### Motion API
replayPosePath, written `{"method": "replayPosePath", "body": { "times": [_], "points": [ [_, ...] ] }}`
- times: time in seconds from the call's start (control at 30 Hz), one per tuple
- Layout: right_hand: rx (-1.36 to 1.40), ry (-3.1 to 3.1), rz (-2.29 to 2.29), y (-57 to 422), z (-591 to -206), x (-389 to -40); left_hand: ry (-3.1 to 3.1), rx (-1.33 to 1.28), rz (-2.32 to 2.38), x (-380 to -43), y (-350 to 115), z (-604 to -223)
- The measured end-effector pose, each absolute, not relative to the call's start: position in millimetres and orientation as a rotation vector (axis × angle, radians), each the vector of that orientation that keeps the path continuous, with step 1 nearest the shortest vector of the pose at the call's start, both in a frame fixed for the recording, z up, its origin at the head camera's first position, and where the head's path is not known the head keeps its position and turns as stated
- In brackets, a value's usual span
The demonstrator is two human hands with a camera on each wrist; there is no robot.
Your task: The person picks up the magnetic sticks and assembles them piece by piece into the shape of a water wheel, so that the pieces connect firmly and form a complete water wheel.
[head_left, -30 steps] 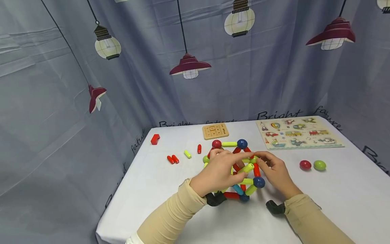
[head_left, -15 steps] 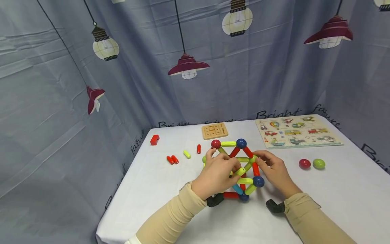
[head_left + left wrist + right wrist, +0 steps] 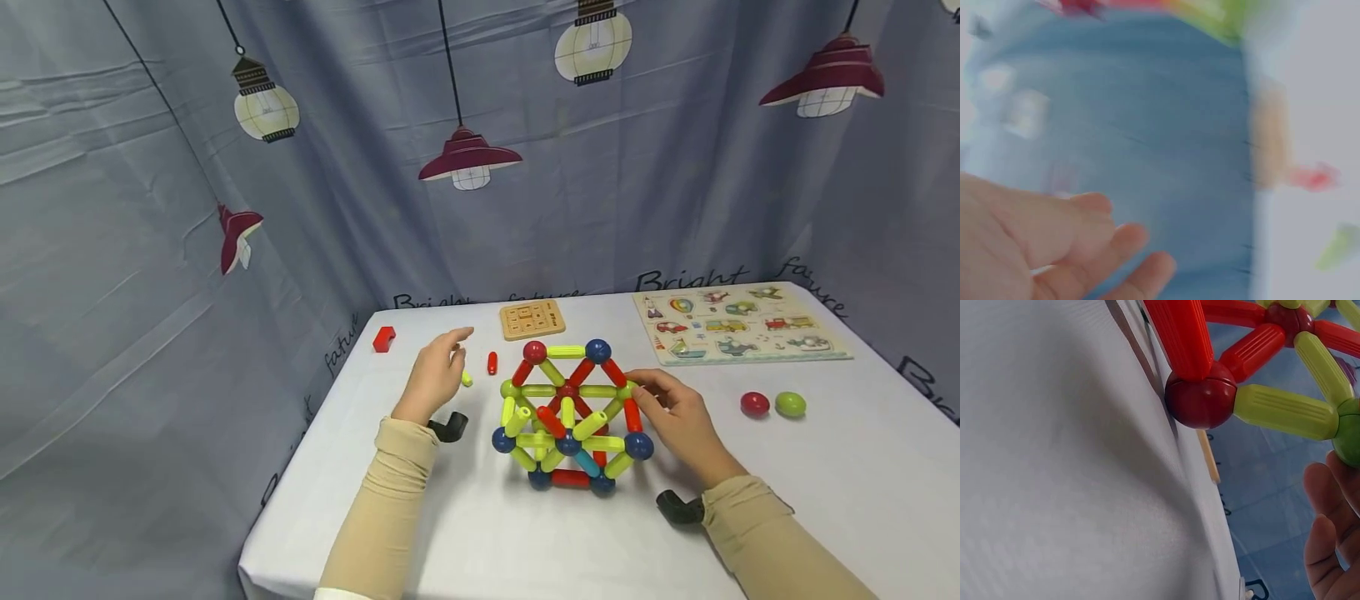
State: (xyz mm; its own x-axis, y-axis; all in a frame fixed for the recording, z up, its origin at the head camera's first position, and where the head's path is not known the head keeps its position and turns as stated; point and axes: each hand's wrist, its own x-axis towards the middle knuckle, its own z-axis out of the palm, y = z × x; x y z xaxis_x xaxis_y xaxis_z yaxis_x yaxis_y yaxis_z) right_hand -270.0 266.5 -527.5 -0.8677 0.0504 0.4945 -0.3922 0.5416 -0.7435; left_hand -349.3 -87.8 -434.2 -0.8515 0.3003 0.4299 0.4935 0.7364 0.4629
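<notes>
A ball-and-rod magnetic structure (image 3: 566, 442) stands on the table, built of red, yellow-green and blue rods joined by red, green and blue balls. Several rods jut freely from its front blue balls. My right hand (image 3: 678, 425) pinches the green ball (image 3: 627, 389) at its right side between thumb and fingers; in the right wrist view the fingertips meet the green ball (image 3: 1349, 434) at the edge. My left hand (image 3: 435, 375) is off to the left, above the table, holding nothing, fingers loosely bent. It partly covers a yellow-green rod (image 3: 467, 379). A red rod (image 3: 492, 362) lies nearby.
A red arch-shaped block (image 3: 383, 339) lies at the far left. At the back are a small wooden board (image 3: 532, 320) and a picture puzzle board (image 3: 738, 325). On the right side rest a loose red ball (image 3: 754, 405) and green ball (image 3: 791, 405).
My left hand has moved left from the structure towards the loose rods, leaving a yellow-green rod attached on its front. My right hand stays at the green ball.
</notes>
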Motion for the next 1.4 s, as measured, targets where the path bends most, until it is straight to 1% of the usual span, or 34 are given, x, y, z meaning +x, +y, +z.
{"method": "replayPosePath", "body": {
  "times": [0.07, 0.13, 0.27, 0.37, 0.5, 0.57, 0.67, 0.8, 0.93, 1.1, 1.3, 1.4],
  "points": [
    [0.275, -2.313, 1.281, 268, -527, -269, -2.754, -0.564, -0.755, -369, -100, -458],
    [0.279, -2.312, 1.284, 269, -528, -269, -2.866, -0.571, -0.680, -383, -106, -480],
    [0.292, -2.310, 1.294, 269, -528, -268, -2.967, -0.562, -0.504, -391, -110, -507],
    [0.293, -2.308, 1.300, 269, -529, -268, -2.931, -0.546, -0.390, -390, -108, -514],
    [0.290, -2.302, 1.300, 269, -528, -268, -2.851, -0.571, -0.326, -388, -105, -514],
    [0.290, -2.298, 1.296, 269, -527, -268, -2.845, -0.600, -0.337, -387, -103, -513],
    [0.297, -2.293, 1.291, 270, -526, -268, -2.854, -0.645, -0.504, -384, -100, -511],
    [0.304, -2.293, 1.298, 270, -526, -268, -2.691, -0.681, -0.875, -372, -93, -496],
    [0.304, -2.303, 1.302, 269, -526, -268, -2.463, -0.732, -1.049, -346, -82, -462],
    [0.284, -2.307, 1.297, 268, -526, -268, -2.332, -0.930, -1.108, -315, -62, -421],
    [0.303, -2.304, 1.305, 268, -529, -270, -2.303, -1.086, -1.073, -291, -40, -398],
    [0.309, -2.304, 1.299, 268, -529, -271, -2.281, -1.217, -1.025, -281, -25, -388]
  ]
}}
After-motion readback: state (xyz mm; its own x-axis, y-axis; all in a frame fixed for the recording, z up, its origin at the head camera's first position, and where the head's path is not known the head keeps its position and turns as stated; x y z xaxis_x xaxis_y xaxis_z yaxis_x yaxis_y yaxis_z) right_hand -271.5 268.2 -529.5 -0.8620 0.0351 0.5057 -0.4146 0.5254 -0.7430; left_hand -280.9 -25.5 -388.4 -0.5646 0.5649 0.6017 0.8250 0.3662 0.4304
